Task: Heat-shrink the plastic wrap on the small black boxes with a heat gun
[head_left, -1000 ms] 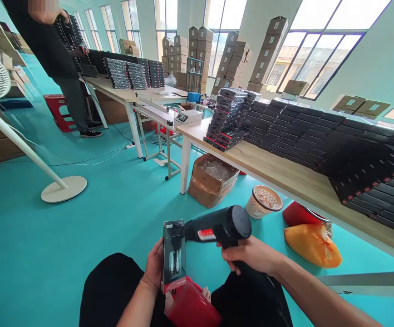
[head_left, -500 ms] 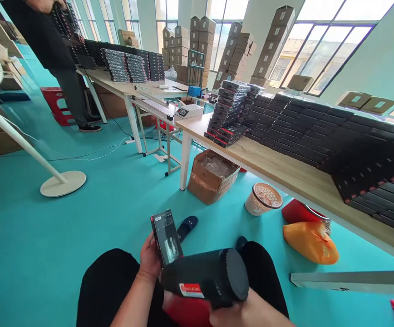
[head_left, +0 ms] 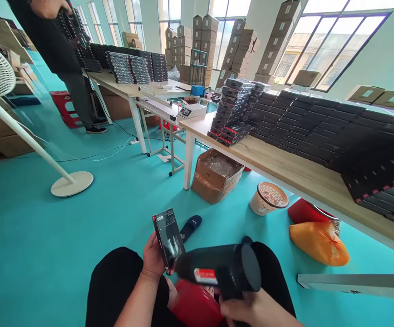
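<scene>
My left hand (head_left: 152, 258) is wrapped round the side of a slim black box (head_left: 169, 237), tilted up, with a pale picture and small red marks on its front. A black hair dryer (head_left: 214, 268) with a red and white label is in my right hand (head_left: 243, 309), which grips its handle. The dryer's narrow nozzle end points left, at the box's lower right edge; whether the two touch I cannot tell. Between my knees, below the dryer, shows a glossy red surface (head_left: 197, 304).
Stacked black boxes (head_left: 306, 122) line the table (head_left: 278, 161) on my right. Under it stand an open carton (head_left: 214, 181), a waste basket (head_left: 265, 204) and an orange bag (head_left: 317, 243). A white fan (head_left: 71, 184) and a standing person (head_left: 67, 72) are at the left.
The hair dryer has moved a little to the right relative to the box, and more of the red surface below it shows. The whole view has shifted slightly.
</scene>
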`<state>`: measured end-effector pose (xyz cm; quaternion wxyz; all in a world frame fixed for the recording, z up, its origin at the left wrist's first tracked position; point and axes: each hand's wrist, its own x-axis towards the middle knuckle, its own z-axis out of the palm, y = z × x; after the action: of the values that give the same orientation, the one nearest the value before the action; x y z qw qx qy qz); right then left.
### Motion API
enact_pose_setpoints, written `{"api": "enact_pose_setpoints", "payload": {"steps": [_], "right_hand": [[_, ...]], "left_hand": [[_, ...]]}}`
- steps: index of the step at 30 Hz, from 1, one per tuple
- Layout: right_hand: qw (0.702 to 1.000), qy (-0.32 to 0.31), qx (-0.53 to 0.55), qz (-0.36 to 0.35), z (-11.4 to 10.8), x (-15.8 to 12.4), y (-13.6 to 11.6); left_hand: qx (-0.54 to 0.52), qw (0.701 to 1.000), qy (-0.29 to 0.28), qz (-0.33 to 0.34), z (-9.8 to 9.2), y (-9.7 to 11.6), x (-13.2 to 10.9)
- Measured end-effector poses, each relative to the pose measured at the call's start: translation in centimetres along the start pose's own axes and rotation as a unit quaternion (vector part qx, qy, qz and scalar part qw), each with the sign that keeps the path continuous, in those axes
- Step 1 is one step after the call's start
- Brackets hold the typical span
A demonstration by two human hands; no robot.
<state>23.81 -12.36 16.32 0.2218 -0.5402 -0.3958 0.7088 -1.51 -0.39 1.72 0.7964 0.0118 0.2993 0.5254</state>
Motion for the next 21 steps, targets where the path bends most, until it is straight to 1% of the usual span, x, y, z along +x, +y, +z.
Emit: {"api": "enact_pose_setpoints", "payload": {"steps": [1,2,3,6,7,8,9,11,12,13,15,16,17,18,19,21], "right_hand": [[0.999,-0.029,-0.017,0.005,-0.1,0.0,0.1],[0.999,-0.039,-0.030,0.006,-0.3,0.0,0.1],[0.999,-0.030,-0.033,0.003,-0.3,0.0,0.1],[0.998,0.065,0.006,-0.025,-0.3,0.6,-1.1],[0.996,0.083,0.021,-0.036,-0.3,0.8,-1.9],[0.995,0.084,0.031,-0.045,-0.2,1.1,-2.8],[0.996,0.069,0.031,-0.055,-0.2,1.3,-3.8],[0.996,0.012,0.022,-0.085,-0.3,2.0,-5.9],[0.994,0.006,0.016,-0.105,-0.5,2.4,-6.8],[0.993,0.020,0.010,-0.118,-0.9,2.8,-7.5],[0.988,0.090,0.001,-0.129,-1.8,3.6,-8.4],[0.986,0.111,-0.004,-0.127,-2.2,3.9,-8.5],[0.986,0.119,-0.011,-0.120,-2.5,3.9,-8.3],[0.988,0.105,-0.027,-0.106,-2.7,3.8,-8.0],[0.993,0.069,-0.050,-0.087,-2.7,3.4,-7.5],[0.992,-0.043,-0.117,-0.025,-2.4,2.3,-6.4]], "left_hand": [[0.007,1.000,0.007,0.009,0.1,-0.1,-0.1],[0.013,1.000,0.014,0.015,0.2,-0.1,-0.1],[0.015,1.000,0.016,0.018,0.2,-0.2,-0.2],[0.017,1.000,0.001,-0.008,0.2,-0.5,-0.3],[0.022,1.000,-0.003,-0.020,0.2,-0.7,-0.3],[0.029,0.999,-0.004,-0.031,0.1,-0.8,-0.3],[0.039,0.999,0.000,-0.037,0.1,-1.0,-0.3],[0.059,0.997,0.009,-0.047,-0.1,-1.4,-0.2],[0.068,0.996,0.009,-0.052,-0.1,-1.5,-0.2],[0.077,0.995,0.006,-0.059,-0.1,-1.6,-0.1],[0.087,0.993,-0.006,-0.075,-0.1,-1.5,-0.1],[0.090,0.993,-0.012,-0.081,-0.1,-1.5,-0.2],[0.093,0.992,-0.015,-0.084,-0.1,-1.4,-0.2],[0.094,0.992,-0.017,-0.082,-0.1,-1.3,-0.2],[0.093,0.992,-0.016,-0.080,-0.1,-1.2,-0.3],[0.089,0.993,-0.011,-0.071,0.0,-1.2,-0.2]]}}
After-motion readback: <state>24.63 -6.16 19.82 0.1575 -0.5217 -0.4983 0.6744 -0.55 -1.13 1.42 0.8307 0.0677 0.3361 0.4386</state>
